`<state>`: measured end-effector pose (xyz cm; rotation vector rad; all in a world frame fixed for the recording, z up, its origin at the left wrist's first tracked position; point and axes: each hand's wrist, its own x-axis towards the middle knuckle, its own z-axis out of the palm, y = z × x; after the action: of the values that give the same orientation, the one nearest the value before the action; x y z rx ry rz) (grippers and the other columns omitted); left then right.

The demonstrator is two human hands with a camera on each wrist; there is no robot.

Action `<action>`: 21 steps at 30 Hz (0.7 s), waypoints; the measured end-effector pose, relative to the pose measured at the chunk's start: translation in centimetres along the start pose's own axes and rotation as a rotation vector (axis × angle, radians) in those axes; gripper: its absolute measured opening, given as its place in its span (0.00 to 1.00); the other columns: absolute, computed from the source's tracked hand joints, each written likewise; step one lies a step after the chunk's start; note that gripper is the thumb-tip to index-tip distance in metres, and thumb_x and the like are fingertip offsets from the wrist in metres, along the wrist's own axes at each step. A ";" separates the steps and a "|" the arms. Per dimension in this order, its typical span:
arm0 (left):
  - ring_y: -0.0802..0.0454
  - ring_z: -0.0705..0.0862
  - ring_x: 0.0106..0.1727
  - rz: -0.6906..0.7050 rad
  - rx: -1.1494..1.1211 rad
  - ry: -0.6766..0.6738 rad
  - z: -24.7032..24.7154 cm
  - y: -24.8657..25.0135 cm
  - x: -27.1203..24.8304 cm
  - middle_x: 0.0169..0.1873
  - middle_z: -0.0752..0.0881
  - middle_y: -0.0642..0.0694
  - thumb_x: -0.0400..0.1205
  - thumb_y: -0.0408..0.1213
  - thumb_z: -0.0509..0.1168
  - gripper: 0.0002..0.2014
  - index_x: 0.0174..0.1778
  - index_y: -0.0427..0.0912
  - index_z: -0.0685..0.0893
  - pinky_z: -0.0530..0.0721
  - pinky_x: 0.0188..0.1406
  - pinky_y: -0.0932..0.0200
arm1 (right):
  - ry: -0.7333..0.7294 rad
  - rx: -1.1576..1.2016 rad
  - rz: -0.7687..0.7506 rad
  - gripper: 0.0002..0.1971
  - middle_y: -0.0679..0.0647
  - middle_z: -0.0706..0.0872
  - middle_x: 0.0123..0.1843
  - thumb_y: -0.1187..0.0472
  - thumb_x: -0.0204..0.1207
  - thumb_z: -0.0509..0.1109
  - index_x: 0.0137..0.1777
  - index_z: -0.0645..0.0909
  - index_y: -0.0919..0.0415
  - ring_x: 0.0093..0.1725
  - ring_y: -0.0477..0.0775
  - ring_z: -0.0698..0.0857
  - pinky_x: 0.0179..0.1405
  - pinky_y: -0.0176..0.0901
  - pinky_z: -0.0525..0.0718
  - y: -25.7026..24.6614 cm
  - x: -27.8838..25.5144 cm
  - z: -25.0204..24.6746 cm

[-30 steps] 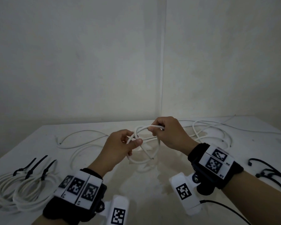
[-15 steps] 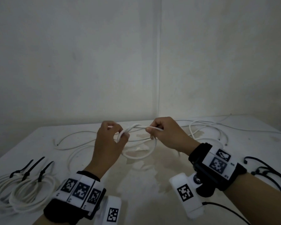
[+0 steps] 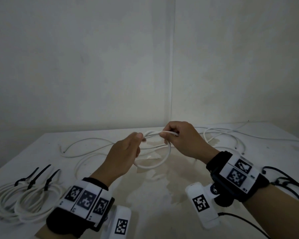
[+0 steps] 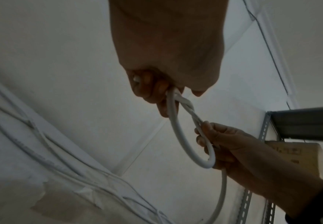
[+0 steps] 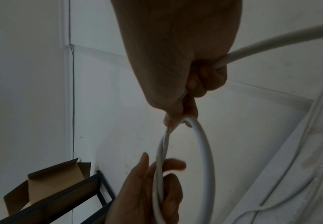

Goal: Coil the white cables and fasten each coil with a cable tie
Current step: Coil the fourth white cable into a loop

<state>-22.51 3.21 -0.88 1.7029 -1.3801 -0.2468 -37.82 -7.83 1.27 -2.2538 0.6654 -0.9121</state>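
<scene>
Nearest on the worktop (image 3: 162, 213), down at the left edge, sit the finished coils (image 3: 24, 200), white loops lying flat and each cinched with a black cable tie (image 3: 48, 180) whose tail sticks up. Off to the right edge, a loose bunch of spare black ties (image 3: 286, 181) lies beside the wrist. Up above the middle of the worktop, both hands are raised and working one white cable (image 3: 155, 165): the left hand (image 3: 122, 157) has its fingers (image 4: 152, 89) curled round the gathered turns, thumb on top, clamped on the cable. The right hand (image 3: 185, 140) pinches the same cable between thumb and fingers (image 5: 204, 78), the strand running out past its knuckles. Between the two hands the cable forms a small loop that hangs below them, with two strands twisted together near the left grip. Further back, more loose white cables (image 3: 221, 140) sprawl across the worktop toward the wall (image 3: 110, 66).
</scene>
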 end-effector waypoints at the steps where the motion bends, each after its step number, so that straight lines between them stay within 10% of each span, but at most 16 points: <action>1: 0.62 0.72 0.24 0.026 0.016 0.000 -0.1 -0.1 -0.2 0.23 0.75 0.52 0.86 0.46 0.49 0.17 0.40 0.48 0.80 0.67 0.25 0.69 | 0.000 0.003 -0.009 0.12 0.42 0.83 0.28 0.59 0.76 0.70 0.31 0.78 0.50 0.28 0.37 0.78 0.29 0.25 0.74 0.0 -0.1 -0.1; 14: 0.59 0.69 0.21 0.050 -0.109 0.023 -0.2 -0.4 -0.5 0.19 0.72 0.51 0.83 0.43 0.59 0.18 0.28 0.42 0.78 0.65 0.22 0.72 | -0.115 0.164 0.033 0.06 0.48 0.86 0.34 0.64 0.78 0.67 0.42 0.81 0.65 0.32 0.31 0.82 0.35 0.20 0.75 0.0 -0.8 -0.7; 21: 0.57 0.67 0.24 0.011 -0.200 0.026 -0.6 -0.5 -0.4 0.19 0.71 0.50 0.81 0.43 0.63 0.19 0.24 0.42 0.78 0.64 0.23 0.71 | -0.166 0.187 0.061 0.06 0.54 0.90 0.39 0.65 0.79 0.65 0.41 0.79 0.63 0.38 0.39 0.86 0.46 0.33 0.81 -0.1 -0.9 -1.2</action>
<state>-21.91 3.87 -1.04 1.5279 -1.3002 -0.3441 -39.24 -7.60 1.66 -2.1036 0.5483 -0.7175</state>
